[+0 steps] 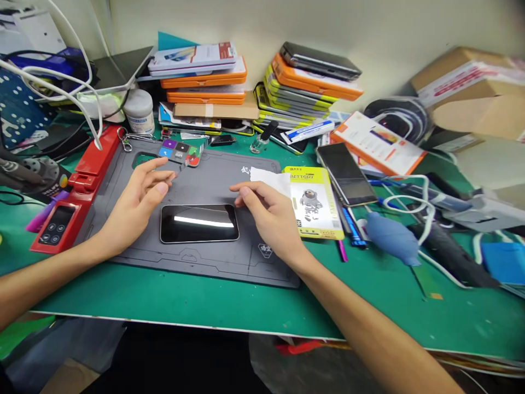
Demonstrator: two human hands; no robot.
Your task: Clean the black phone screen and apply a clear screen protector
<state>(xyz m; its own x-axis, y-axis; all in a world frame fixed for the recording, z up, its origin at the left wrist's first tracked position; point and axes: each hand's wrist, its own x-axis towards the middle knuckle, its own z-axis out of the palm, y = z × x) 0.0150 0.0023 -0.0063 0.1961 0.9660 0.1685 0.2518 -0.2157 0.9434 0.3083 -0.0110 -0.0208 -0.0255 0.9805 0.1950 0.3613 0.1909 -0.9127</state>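
A smartphone [199,223] lies face up on a dark grey work mat [213,268], its black screen reflecting a bright white bar of light. Above and left of the phone hovers my left hand [137,205], fingers apart and holding nothing visible. My right hand [270,213] is just beyond the phone's right end, its fingers loosely extended with nothing seen in them. Close to my right hand are a white sheet of paper [270,179] and a yellow and white battery package [315,202]. Neither hand visibly touches the phone.
A red device with buttons [61,224] stands along the mat's left edge. Orange and yellow cases [303,82] are stacked at the back. To the right lie another phone [346,172], a blue air blower [391,238] and tangled white cables. A white jar [139,111] stands back left.
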